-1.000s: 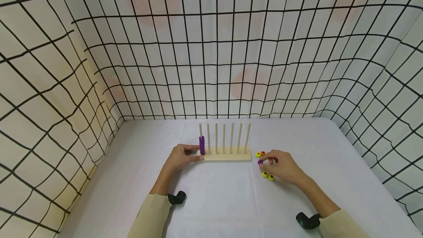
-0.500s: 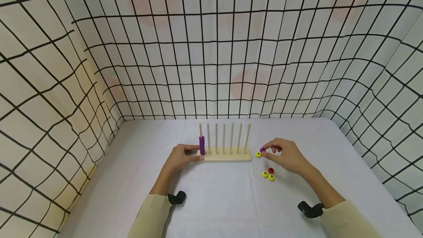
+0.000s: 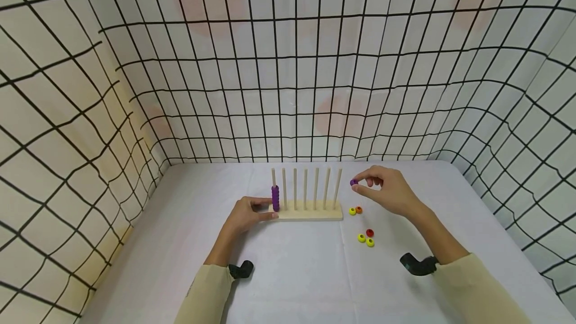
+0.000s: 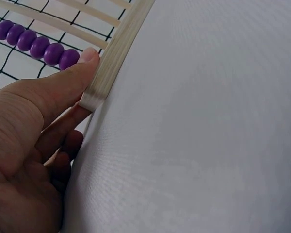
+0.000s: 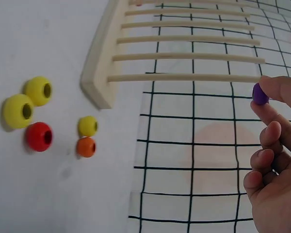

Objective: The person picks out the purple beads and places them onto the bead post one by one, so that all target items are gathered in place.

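Note:
A wooden peg rack with a row of upright pegs stands on the table. Its leftmost peg carries a stack of purple beads; the other pegs are bare. My left hand grips the left end of the base, thumb on its front and a finger behind, as the left wrist view shows. Between thumb and forefinger my right hand pinches a single purple bead. That bead is held in the air to the right of the rightmost peg, near the height of the peg tops.
Right of the rack, a yellow bead and an orange bead lie side by side. Nearer to me are a red bead and two yellow beads. Black netting over white cloth encloses the table's back and sides.
The right hand, pinching the purple bead, has risen and moved away from me, from among the loose beads to beside the peg tops. The left hand and rack have stayed put.

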The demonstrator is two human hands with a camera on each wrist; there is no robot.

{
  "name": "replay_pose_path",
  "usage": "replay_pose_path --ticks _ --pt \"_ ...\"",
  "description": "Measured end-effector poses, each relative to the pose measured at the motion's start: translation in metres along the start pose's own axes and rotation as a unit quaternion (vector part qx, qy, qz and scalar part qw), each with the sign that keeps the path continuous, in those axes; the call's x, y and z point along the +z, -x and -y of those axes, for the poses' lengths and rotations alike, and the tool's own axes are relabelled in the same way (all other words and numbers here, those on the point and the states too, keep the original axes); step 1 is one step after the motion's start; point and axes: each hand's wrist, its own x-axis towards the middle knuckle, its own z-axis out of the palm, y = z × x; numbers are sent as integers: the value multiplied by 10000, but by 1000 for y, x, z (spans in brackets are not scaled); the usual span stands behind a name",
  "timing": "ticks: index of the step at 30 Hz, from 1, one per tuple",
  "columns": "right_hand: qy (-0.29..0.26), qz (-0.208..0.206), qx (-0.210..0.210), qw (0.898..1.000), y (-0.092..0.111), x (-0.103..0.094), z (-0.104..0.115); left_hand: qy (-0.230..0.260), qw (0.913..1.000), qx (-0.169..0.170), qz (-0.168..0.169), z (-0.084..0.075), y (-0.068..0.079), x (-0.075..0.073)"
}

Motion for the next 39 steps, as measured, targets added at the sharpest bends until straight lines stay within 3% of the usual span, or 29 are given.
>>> replay_pose_path --ticks 16,39 --pt "-256 -118 -189 9994 -25 -14 39 -103 9999 -24 12 1 1 0" --pt "-830 277 -624 9942 -70 15 78 -185 9998 49 13 1 -2 1"
